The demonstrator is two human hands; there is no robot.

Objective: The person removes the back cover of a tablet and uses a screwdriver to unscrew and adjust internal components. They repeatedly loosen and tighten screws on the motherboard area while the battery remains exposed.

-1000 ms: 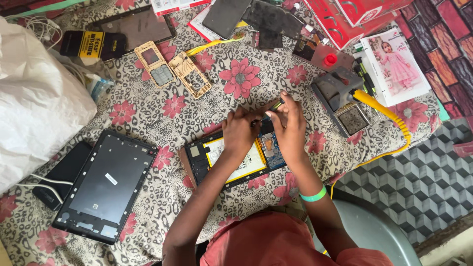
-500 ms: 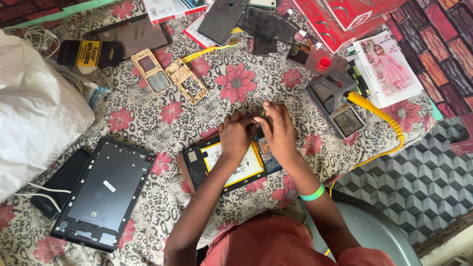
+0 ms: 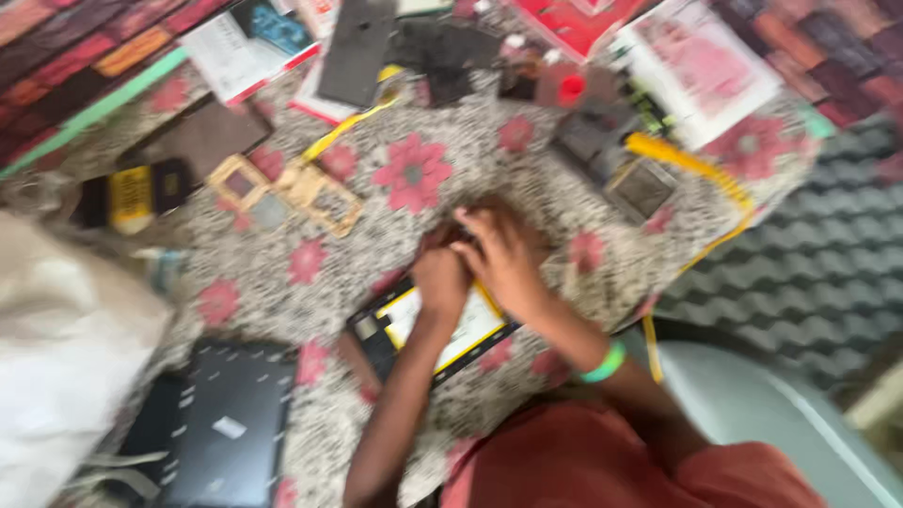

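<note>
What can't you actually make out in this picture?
- Head view, motion blur: whether the left hand or right hand grips a tool.
- The opened tablet: its upper end is hidden under both hands.
- The dark panel: cut off by the bottom edge.
- Small parts on the floral cloth: too smeared to identify.

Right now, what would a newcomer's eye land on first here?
Both hands meet at the centre: the left hand and right hand press on an opened black tablet with a yellow-edged white panel. It lies on a grey cloth with pink flowers. A dark tablet back cover lies at lower left, though the picture is blurred.
</note>
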